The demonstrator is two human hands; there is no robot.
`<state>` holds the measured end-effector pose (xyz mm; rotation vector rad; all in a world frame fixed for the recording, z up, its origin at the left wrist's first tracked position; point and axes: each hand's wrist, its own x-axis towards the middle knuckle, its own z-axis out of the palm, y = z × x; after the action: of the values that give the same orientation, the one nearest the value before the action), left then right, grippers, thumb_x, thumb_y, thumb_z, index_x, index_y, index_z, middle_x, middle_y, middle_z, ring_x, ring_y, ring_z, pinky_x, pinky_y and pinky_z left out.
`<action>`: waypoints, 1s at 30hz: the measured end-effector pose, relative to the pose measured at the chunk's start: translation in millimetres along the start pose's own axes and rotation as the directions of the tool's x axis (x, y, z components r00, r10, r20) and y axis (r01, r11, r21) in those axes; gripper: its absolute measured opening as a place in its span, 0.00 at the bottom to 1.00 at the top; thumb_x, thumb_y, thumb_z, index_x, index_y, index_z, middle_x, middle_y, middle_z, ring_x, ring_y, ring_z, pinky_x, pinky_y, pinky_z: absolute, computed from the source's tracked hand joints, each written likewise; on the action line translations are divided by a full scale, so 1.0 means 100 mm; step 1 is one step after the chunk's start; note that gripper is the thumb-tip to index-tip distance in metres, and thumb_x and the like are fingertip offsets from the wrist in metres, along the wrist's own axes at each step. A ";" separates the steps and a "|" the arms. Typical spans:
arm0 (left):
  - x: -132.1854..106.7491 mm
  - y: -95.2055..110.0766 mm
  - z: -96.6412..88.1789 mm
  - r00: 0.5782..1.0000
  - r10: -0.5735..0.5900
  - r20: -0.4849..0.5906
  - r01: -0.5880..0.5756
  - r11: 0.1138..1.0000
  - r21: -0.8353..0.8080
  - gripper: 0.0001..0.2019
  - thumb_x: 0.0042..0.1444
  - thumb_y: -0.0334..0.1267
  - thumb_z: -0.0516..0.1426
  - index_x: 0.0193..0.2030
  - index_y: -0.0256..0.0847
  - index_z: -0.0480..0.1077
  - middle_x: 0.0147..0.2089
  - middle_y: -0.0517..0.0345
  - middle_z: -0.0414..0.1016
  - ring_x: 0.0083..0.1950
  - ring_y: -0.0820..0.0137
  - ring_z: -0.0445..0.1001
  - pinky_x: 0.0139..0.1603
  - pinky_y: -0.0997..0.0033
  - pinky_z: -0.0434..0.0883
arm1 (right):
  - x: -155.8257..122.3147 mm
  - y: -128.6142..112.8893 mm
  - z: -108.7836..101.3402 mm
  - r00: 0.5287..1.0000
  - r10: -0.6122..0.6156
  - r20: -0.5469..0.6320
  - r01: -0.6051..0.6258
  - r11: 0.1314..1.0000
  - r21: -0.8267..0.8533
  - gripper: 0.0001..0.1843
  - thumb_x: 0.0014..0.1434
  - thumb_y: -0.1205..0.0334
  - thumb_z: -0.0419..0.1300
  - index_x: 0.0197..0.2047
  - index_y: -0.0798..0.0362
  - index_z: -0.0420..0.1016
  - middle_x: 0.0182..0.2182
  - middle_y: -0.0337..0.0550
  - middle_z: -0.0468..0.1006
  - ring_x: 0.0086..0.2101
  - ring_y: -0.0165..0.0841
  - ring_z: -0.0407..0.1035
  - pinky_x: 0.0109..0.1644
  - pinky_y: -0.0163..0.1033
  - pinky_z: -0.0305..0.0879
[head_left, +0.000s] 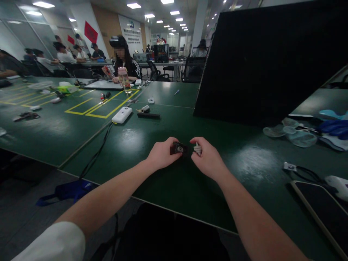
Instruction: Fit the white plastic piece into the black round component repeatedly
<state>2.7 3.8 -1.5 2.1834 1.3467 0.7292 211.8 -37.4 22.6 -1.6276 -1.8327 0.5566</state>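
My left hand (162,153) is curled round a small black device (178,148) with a round silvery part on its face, holding it just above the dark green table (152,181). My right hand (207,158) is closed beside it, its fingers pinching a small white part (197,148) right next to the black device. The two hands nearly touch over the table's middle. What the white part is cannot be made out.
A white power bank (122,115) with a black cable (95,154) lies ahead left, next to a black bar (148,115). A big black board (261,61) stands at the right. A phone (319,203), gloves (335,127) and clear lids lie right. A seated person (123,59) works across the table.
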 end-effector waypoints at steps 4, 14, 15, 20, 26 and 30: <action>-0.01 0.01 -0.01 1.000 0.020 -0.019 -0.019 0.999 0.050 0.23 0.55 0.47 0.63 0.56 0.48 0.68 0.42 0.55 0.80 0.40 0.60 0.80 0.39 0.60 0.74 | -0.04 -0.04 0.02 0.992 -0.064 0.105 0.061 0.998 0.026 0.23 0.60 0.63 0.58 0.59 0.46 0.71 0.50 0.47 0.76 0.42 0.39 0.73 0.41 0.44 0.72; 0.00 -0.02 0.01 1.000 0.023 -0.012 -0.023 1.000 0.015 0.22 0.55 0.47 0.64 0.55 0.48 0.68 0.43 0.56 0.80 0.40 0.60 0.80 0.38 0.61 0.74 | -0.02 0.00 0.03 0.992 -0.127 0.028 0.128 0.991 -0.033 0.14 0.64 0.62 0.57 0.51 0.49 0.78 0.48 0.46 0.79 0.40 0.37 0.75 0.40 0.43 0.73; 0.01 -0.03 0.01 1.000 0.020 -0.005 -0.020 1.000 0.007 0.22 0.55 0.47 0.63 0.56 0.48 0.68 0.43 0.56 0.80 0.40 0.61 0.79 0.38 0.62 0.74 | -0.02 0.01 0.04 0.991 -0.134 0.024 0.134 0.990 -0.033 0.14 0.64 0.61 0.57 0.51 0.49 0.78 0.47 0.45 0.80 0.40 0.37 0.75 0.40 0.43 0.72; 0.01 -0.02 0.02 0.998 0.033 0.051 -0.032 0.999 -0.030 0.24 0.55 0.47 0.63 0.58 0.47 0.67 0.41 0.57 0.80 0.39 0.64 0.79 0.38 0.64 0.73 | 0.00 0.04 0.11 0.990 -0.128 -0.060 0.123 0.990 -0.075 0.16 0.63 0.53 0.61 0.52 0.49 0.78 0.39 0.43 0.82 0.35 0.36 0.76 0.36 0.41 0.70; 0.00 0.00 0.02 0.996 0.024 0.092 -0.015 0.995 -0.094 0.24 0.55 0.46 0.64 0.57 0.46 0.68 0.42 0.57 0.80 0.40 0.65 0.79 0.40 0.63 0.74 | 0.01 0.03 0.01 0.988 0.004 -0.157 -0.020 0.995 -0.102 0.33 0.67 0.34 0.48 0.39 0.53 0.80 0.22 0.41 0.75 0.22 0.32 0.67 0.25 0.38 0.56; 0.00 -0.02 0.00 0.996 0.010 0.084 -0.001 0.995 -0.104 0.25 0.55 0.46 0.64 0.58 0.47 0.67 0.43 0.57 0.80 0.41 0.64 0.79 0.42 0.61 0.74 | 0.00 0.06 -0.11 0.952 0.136 -0.276 -0.132 0.991 0.032 0.42 0.67 0.30 0.36 0.32 0.53 0.78 0.18 0.41 0.69 0.20 0.32 0.64 0.24 0.38 0.53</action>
<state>1.3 5.1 -3.2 2.1133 1.2331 0.6848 223.8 -37.4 26.6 -1.7337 -1.5200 0.3743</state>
